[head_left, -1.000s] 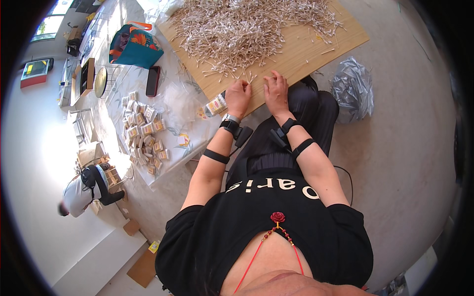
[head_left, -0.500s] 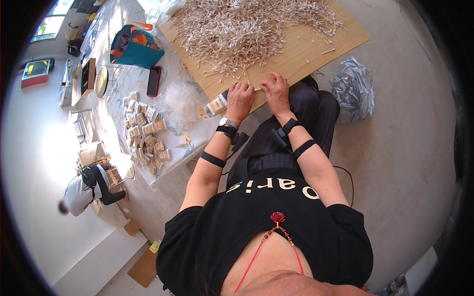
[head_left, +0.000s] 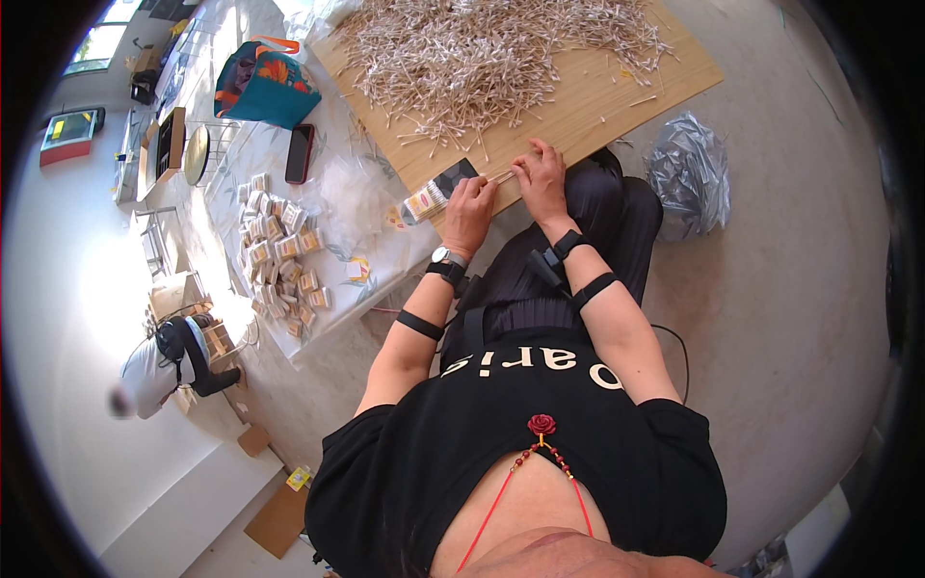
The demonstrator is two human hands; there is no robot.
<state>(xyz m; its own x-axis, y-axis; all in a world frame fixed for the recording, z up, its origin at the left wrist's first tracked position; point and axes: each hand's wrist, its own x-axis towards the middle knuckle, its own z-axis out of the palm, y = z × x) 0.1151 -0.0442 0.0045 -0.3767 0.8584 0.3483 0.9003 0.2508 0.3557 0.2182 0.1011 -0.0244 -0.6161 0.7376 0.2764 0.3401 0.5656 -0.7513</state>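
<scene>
A few thin cotton swabs span the small gap between my hands at the near edge of the wooden board. My left hand is closed on their left end, its fingers bent and partly hiding them. At the other end, my right hand pinches them between thumb and fingers. Just left of my left hand lies a small clear pack of cotton swabs, and a flat black piece sits against it. A big loose heap of cotton swabs covers the far part of the board.
On the covered table at left are a pile of small swab packs, clear plastic bags, a phone and a teal bag. A grey plastic bag stands right of my knees. Another person bends over at far left.
My left hand has shifted slightly right and toward me, uncovering more of the black piece beside the pack. The right hand stays nearly in place.
</scene>
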